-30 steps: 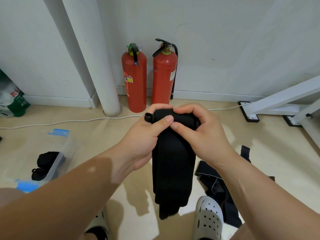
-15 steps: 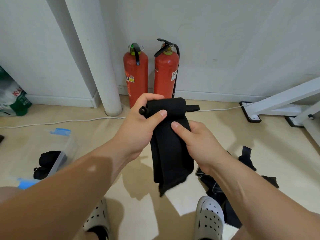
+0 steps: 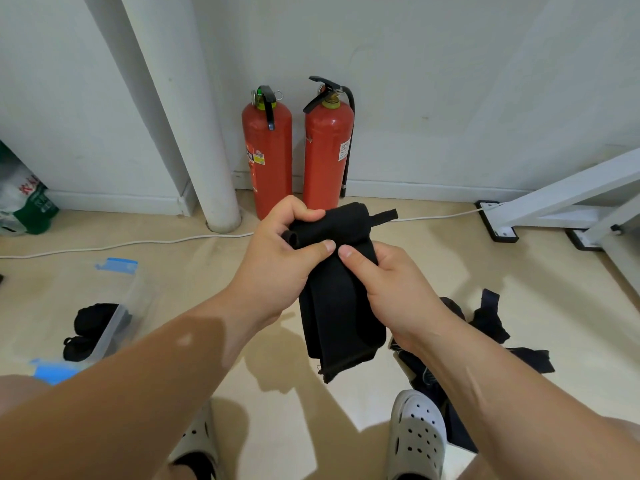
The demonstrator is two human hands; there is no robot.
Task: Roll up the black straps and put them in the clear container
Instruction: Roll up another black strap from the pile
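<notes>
Shorter than a second ago, the tail of the wide black fabric strap [image 3: 341, 306] hangs in mid-air: our left hand [image 3: 277, 261] pinches the roll against unwinding, our right hand [image 3: 391, 289] grips the tail taut.

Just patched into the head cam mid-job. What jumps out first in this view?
Dead centre, the left hand and right hand grip a half-rolled black strap, its tail hanging down. Behind them, two red fire extinguishers stand against the white wall. On the floor at left, the clear container holds rolled straps, and loose straps lie at right.
</notes>
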